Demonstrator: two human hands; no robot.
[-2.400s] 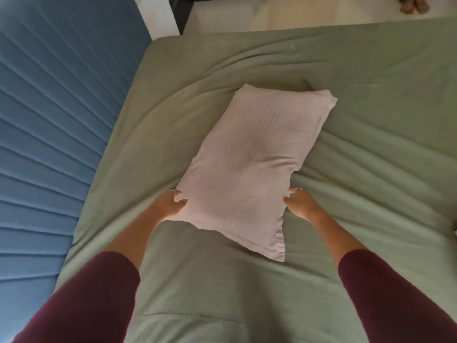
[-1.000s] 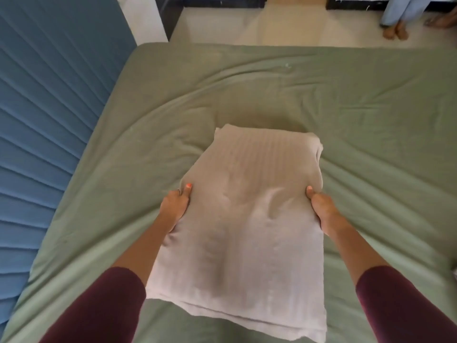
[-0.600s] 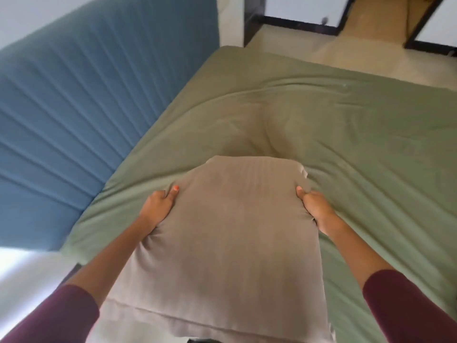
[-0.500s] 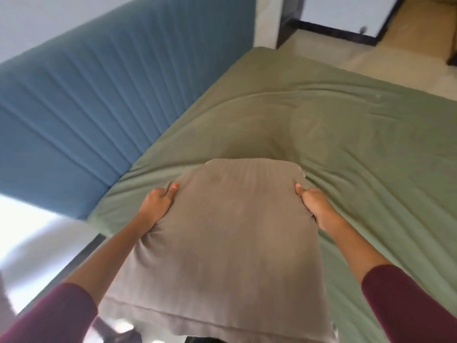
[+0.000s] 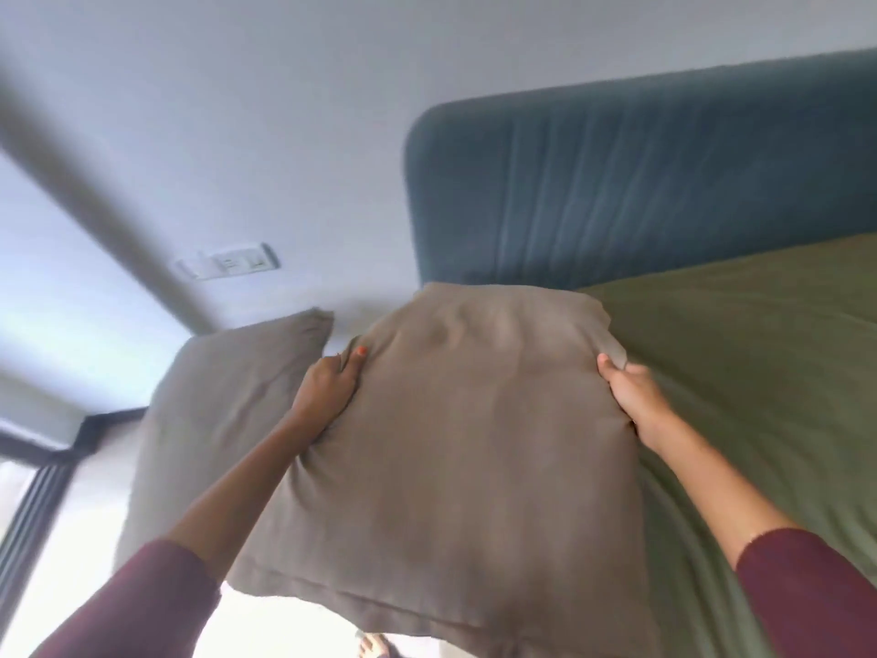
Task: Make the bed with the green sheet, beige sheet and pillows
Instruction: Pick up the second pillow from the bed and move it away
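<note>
A beige pillow [image 5: 465, 420] is lifted in front of me, held by both long sides. My left hand [image 5: 327, 391] grips its left edge with the thumb on top. My right hand [image 5: 631, 396] grips the right edge near the far corner. The green sheet [image 5: 759, 372] covers the mattress on the right, wrinkled. A second beige pillow [image 5: 213, 410] stands to the left, partly hidden behind my left arm. No separate beige sheet is in view.
The blue padded headboard [image 5: 640, 182] rises behind the bed against a white wall. A wall socket plate [image 5: 228, 263] sits left of it. A dark window frame [image 5: 33, 491] runs down the far left. The image is blurred by motion.
I have turned left toward the headboard, carrying the pillow off the middle of the bed. A second pillow and the wall have come into view. Both hands keep their grip.
</note>
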